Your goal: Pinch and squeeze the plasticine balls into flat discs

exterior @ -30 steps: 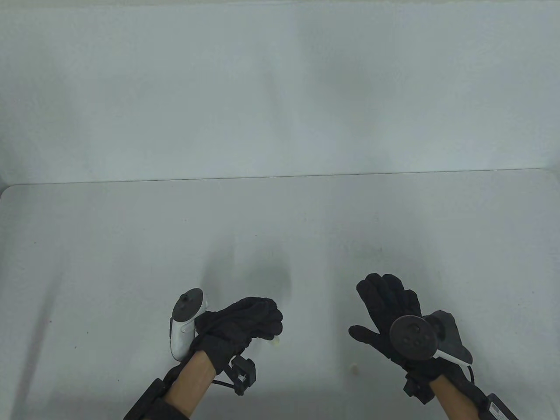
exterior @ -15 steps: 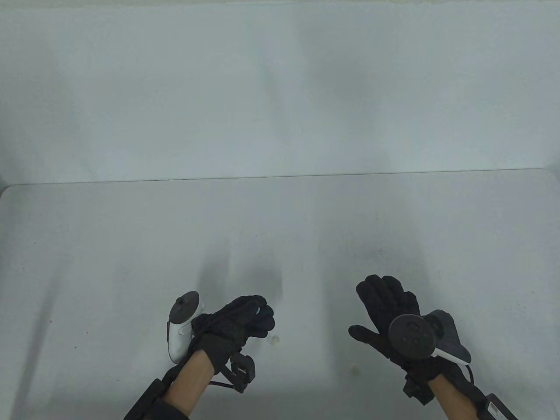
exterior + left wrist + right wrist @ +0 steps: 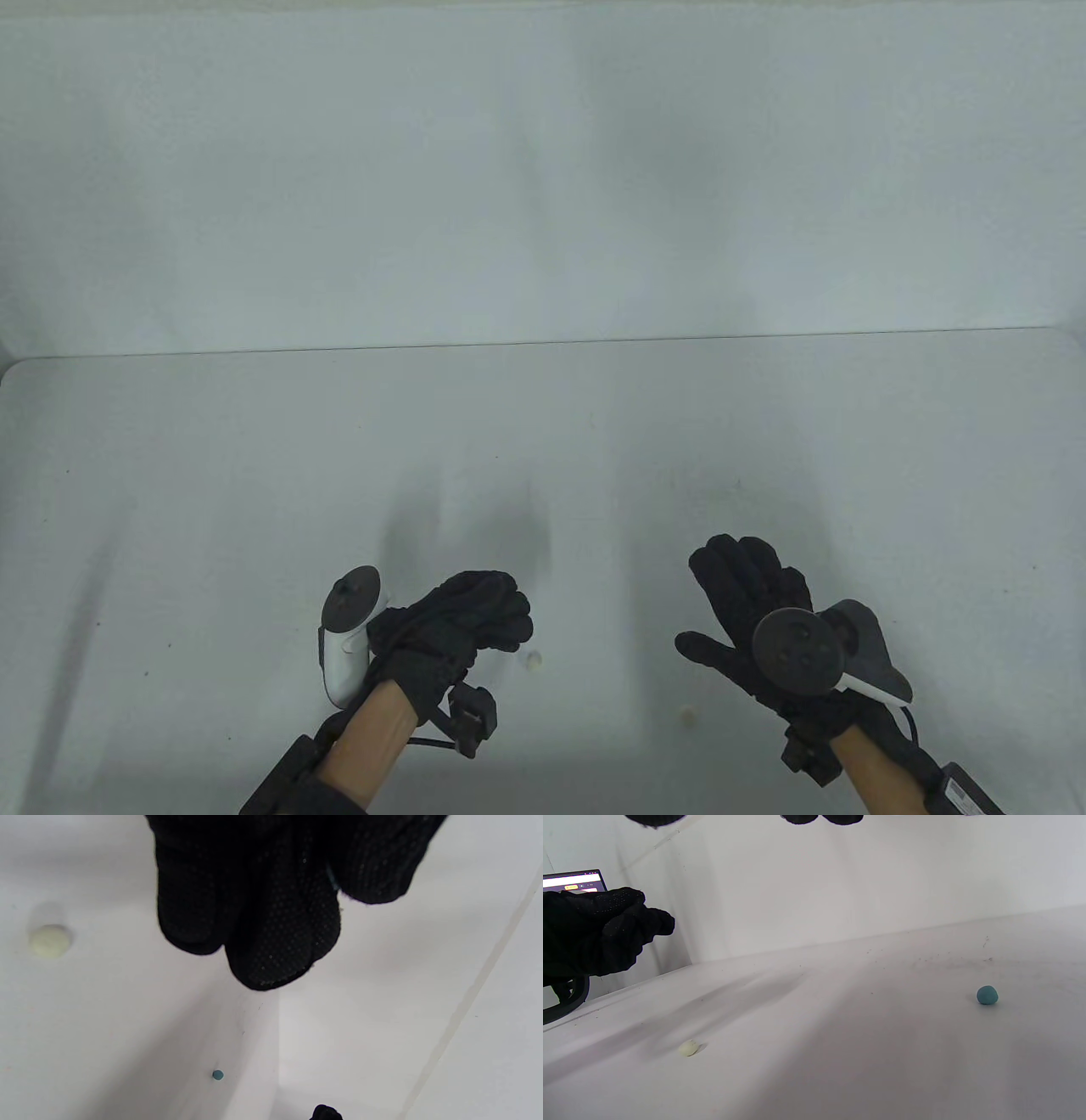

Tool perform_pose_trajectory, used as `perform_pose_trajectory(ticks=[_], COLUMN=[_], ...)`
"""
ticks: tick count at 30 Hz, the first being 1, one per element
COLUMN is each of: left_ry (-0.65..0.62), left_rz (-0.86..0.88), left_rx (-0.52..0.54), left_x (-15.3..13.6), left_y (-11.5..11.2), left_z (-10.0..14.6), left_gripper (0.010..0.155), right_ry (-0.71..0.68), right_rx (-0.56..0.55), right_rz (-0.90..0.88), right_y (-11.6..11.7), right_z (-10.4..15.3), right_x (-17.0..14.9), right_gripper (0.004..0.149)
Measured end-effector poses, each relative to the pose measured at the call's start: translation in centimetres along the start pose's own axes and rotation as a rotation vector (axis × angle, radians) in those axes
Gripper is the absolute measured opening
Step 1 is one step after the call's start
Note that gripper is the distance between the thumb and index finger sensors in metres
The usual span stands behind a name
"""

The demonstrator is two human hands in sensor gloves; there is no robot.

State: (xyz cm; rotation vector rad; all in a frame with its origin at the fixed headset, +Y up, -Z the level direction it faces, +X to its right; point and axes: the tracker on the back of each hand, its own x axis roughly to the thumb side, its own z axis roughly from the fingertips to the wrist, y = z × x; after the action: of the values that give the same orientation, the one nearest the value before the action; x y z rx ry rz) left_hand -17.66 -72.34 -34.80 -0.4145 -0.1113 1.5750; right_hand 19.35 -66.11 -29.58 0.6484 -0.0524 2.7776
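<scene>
Your left hand [image 3: 462, 624] curls above the bench [image 3: 254, 509], its contents hidden; your right hand [image 3: 751, 607] hovers spread, a pale disc [image 3: 533, 660] between them.

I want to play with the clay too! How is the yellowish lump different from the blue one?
The cream plasticine piece is pale yellowish; the teal plasticine ball is blue-green. The cream piece looks squashed and uneven, while the teal ball is rounder. The cream piece lies nearer the left hand; the teal ball sits farther off. Both rest untouched on the white table.
</scene>
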Motion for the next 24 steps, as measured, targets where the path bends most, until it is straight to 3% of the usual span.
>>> perform_pose_trajectory(ticks=[2,5,8,10,12,18,24], left_ry=[-0.010,-0.018,0.016,0.025,0.042,0.049,0.020], left_rz=[-0.007,-0.047,0.039,0.100,0.134,-0.010,-0.046], left_rx=[-0.005,-0.015,-0.070,-0.136,-0.133,-0.070,-0.065], left_x=[0.2,0.3,-0.2,-0.5,-0.7,0.0,0.4], left_y=[0.0,-0.1,-0.5,-0.7,-0.7,-0.5,-0.4], left_z=[0.0,0.0,-0.1,-0.1,-0.1,0.0,0.0], left_gripper=[0.058,0.058,0.058,0.070,0.076,0.049,0.042], right_ry=[0.000,-0.001,0.001,0.002,0.003,0.003,0.004], right_rx=[-0.002,-0.004,-0.014,-0.013,-0.010,-0.009,-0.008], right_rz=[0.002,-0.002,-0.003,-0.008,-0.007,-0.006,-0.005], right_y=[0.0,0.0,0.0,0.0,0.0,0.0,0.1], right_z=[0.0,0.0,0.0,0.0,0.0,0.0,0.0], right_x=[0.0,0.0,0.0,0.0,0.0,0.0,0.0], right_gripper=[0.084,0.084,0.084,0.084,0.084,0.084,0.083])
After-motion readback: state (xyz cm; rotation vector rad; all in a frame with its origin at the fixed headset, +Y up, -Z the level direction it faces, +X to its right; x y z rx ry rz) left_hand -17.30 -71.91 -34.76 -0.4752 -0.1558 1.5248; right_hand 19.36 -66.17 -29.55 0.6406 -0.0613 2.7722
